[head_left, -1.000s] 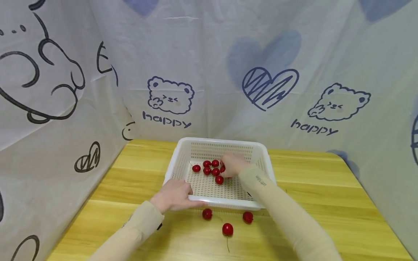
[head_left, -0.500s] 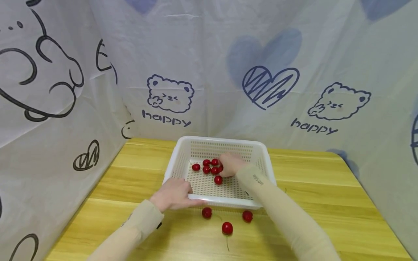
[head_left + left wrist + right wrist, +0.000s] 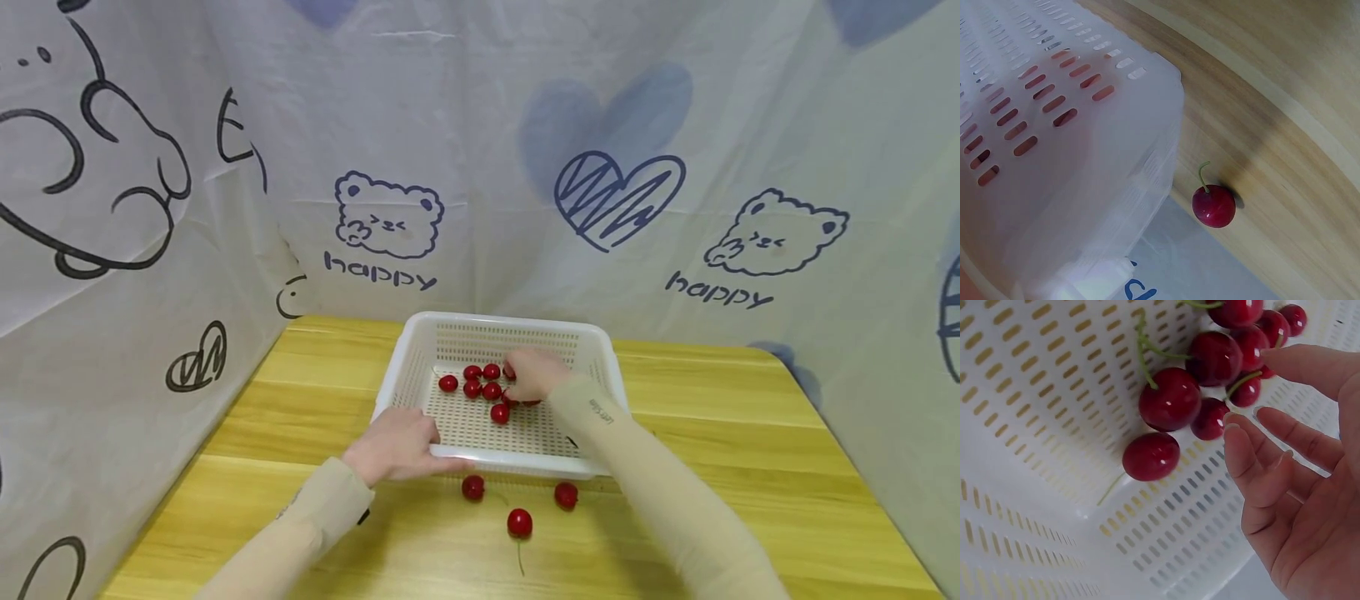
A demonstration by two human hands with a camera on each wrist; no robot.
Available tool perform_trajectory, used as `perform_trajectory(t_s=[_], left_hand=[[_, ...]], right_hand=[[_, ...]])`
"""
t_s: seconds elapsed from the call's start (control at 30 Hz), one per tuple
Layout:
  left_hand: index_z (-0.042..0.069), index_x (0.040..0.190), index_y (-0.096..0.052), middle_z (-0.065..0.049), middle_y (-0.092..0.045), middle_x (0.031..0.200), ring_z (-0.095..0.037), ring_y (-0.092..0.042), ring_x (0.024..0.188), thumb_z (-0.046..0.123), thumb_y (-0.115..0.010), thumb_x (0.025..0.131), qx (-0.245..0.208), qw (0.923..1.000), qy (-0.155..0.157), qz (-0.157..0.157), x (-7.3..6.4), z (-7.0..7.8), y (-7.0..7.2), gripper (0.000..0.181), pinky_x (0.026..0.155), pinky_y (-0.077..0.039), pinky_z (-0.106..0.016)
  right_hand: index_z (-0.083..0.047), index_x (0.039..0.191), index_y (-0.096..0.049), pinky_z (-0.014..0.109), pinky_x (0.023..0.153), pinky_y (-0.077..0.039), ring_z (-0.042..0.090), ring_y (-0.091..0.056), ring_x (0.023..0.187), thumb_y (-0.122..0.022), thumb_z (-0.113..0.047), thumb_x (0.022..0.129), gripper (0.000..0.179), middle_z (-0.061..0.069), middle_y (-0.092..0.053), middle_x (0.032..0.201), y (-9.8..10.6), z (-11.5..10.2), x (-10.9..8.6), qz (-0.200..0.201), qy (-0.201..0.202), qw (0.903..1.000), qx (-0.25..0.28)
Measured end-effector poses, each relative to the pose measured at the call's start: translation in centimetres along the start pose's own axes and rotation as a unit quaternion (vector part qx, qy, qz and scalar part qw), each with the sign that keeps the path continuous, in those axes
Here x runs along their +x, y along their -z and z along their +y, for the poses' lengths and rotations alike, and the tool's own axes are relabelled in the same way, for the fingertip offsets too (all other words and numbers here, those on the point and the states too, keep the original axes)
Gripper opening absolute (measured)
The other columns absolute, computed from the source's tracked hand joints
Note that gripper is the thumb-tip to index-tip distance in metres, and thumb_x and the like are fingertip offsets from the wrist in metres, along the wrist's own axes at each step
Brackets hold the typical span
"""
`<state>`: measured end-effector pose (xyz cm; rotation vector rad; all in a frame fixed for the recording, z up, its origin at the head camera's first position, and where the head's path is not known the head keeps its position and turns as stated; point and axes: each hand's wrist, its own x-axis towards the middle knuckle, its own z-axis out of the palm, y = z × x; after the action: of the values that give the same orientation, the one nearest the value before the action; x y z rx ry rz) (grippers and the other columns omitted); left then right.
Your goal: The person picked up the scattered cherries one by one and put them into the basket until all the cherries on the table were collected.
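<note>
My left hand (image 3: pixel 397 446) grips the front-left rim of a white slotted plastic basket (image 3: pixel 525 460), its thumb lying along the front. In the left wrist view, reddish patches show through the slots of the basket wall (image 3: pixel 1110 144). Inside the basket, my right hand (image 3: pixel 534 375) is low among several red cherries (image 3: pixel 491 392). The right wrist view has this hand (image 3: pixel 1310 475) with fingers loosely bent and nothing between them, the thumb tip overlapping a cherry (image 3: pixel 1249 349). Other cherries with green stems, such as the large one (image 3: pixel 1170 400), lie beside the fingertips.
Three cherries lie on the wooden table (image 3: pixel 750 467) before the basket: one at left (image 3: pixel 473 487), one with a long stem (image 3: pixel 520 523), one at right (image 3: pixel 566 496). A white printed cloth (image 3: pixel 487 167) stands behind the table and along its left side.
My right hand shifts slightly left, then back right among the cherries, leaving a couple showing below its fingers. My left hand keeps its grip on the rim.
</note>
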<state>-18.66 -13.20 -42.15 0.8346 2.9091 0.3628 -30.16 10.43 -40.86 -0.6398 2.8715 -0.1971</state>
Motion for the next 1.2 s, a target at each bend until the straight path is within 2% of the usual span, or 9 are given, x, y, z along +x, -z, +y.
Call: perform_trajectory(t_s=[0.17,0.27,0.4,0.57,0.7,0.83,1.2], left_hand=[[0.016,0.071,-0.072,0.010,-0.051,0.052,-0.005,-0.041,0.046,0.077,-0.056,0.084,-0.002,1.0000,0.002,0.000,0.0,0.0,0.0,0.064,0.046,-0.036,-0.022],[0.016,0.074,-0.073,0.010,-0.052,0.053,-0.006,-0.043,0.046,0.077,-0.057,0.083,-0.001,1.0000,0.005,0.002,0.0,0.0,0.1,0.064,0.047,-0.038,-0.023],[0.016,0.075,-0.073,0.010,-0.053,0.053,-0.006,-0.044,0.047,0.078,-0.057,0.083,0.001,1.0000,0.007,0.001,0.1,-0.1,0.1,0.064,0.049,-0.039,-0.024],[0.018,0.065,-0.067,0.010,-0.051,0.052,-0.005,-0.041,0.047,0.079,-0.056,0.083,-0.001,0.9999,0.007,-0.007,0.1,0.0,0.0,0.064,0.049,-0.037,-0.023],[0.017,0.068,-0.069,0.010,-0.051,0.052,-0.005,-0.041,0.047,0.078,-0.056,0.083,-0.003,1.0000,0.008,-0.004,0.0,0.0,0.0,0.064,0.049,-0.037,-0.023],[0.017,0.069,-0.070,0.010,-0.052,0.052,-0.006,-0.042,0.047,0.078,-0.057,0.083,0.000,1.0000,0.009,-0.002,0.0,0.1,0.1,0.064,0.049,-0.038,-0.023],[0.017,0.071,-0.071,0.009,-0.051,0.053,-0.006,-0.042,0.049,0.077,-0.057,0.083,-0.001,0.9999,0.010,-0.007,0.0,0.2,0.1,0.063,0.050,-0.037,-0.024]], right_hand=[[-0.008,0.109,-0.067,0.028,0.066,-0.050,0.015,-0.060,0.075,-0.073,-0.025,0.089,0.027,0.000,-0.066,0.088,1.3,0.3,-0.7,-0.007,-0.018,0.9992,0.034],[-0.006,0.116,-0.066,0.026,0.063,-0.050,0.014,-0.060,0.072,-0.070,-0.028,0.094,0.032,0.001,-0.066,0.089,2.4,0.6,-1.3,-0.001,-0.012,0.9984,0.056],[-0.004,0.119,-0.064,0.027,0.061,-0.049,0.014,-0.060,0.067,-0.068,-0.030,0.094,0.037,0.003,-0.066,0.085,4.2,0.9,-2.7,0.028,0.003,0.9979,0.058],[-0.006,0.117,-0.066,0.030,0.062,-0.048,0.014,-0.060,0.068,-0.067,-0.031,0.092,0.035,0.001,-0.067,0.081,5.5,1.6,-5.0,0.075,0.016,0.9965,0.034],[-0.006,0.114,-0.067,0.035,0.068,-0.051,0.017,-0.061,0.073,-0.068,-0.029,0.091,0.033,0.005,-0.069,0.085,5.8,2.4,-6.7,0.114,0.027,0.9926,0.033],[-0.005,0.117,-0.066,0.037,0.070,-0.052,0.020,-0.062,0.077,-0.069,-0.026,0.092,0.033,0.011,-0.071,0.092,5.8,3.3,-8.3,0.136,0.031,0.9887,0.055],[-0.006,0.122,-0.063,0.027,0.059,-0.046,0.015,-0.056,0.066,-0.070,-0.025,0.091,0.037,0.009,-0.070,0.092,5.0,5.6,-12.3,0.170,-0.001,0.9833,0.065]])
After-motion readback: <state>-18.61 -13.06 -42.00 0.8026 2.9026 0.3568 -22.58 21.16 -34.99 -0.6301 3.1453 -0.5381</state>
